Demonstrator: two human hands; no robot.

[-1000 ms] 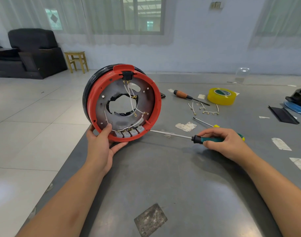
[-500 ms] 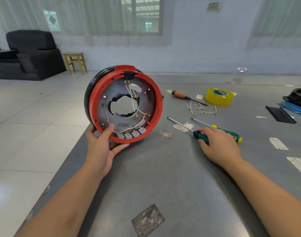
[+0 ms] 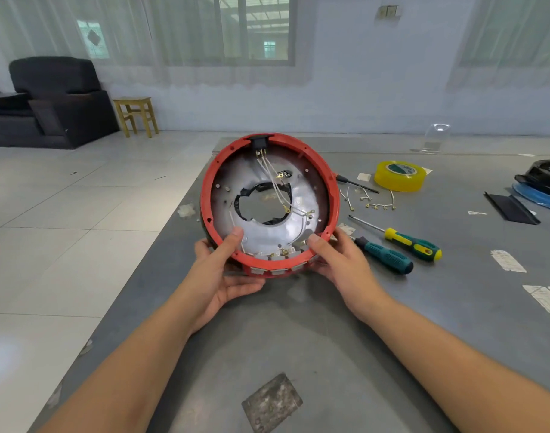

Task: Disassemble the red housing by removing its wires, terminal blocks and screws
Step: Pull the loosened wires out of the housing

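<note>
The red housing (image 3: 330,185) hides the orange screwdriver's handle. Both hands' fingers disappear behind its lower rim. At the tabletop's (image 3: 330,339) right edge, the black and blue part (image 3: 542,182) is cut off.

Both forearms reach forward, bare. Left hand (image 3: 219,276) and right hand (image 3: 341,265) grip the housing (image 3: 269,264) at its near rim, thumbs hooked over the edge, fingers curled beneath.
</note>
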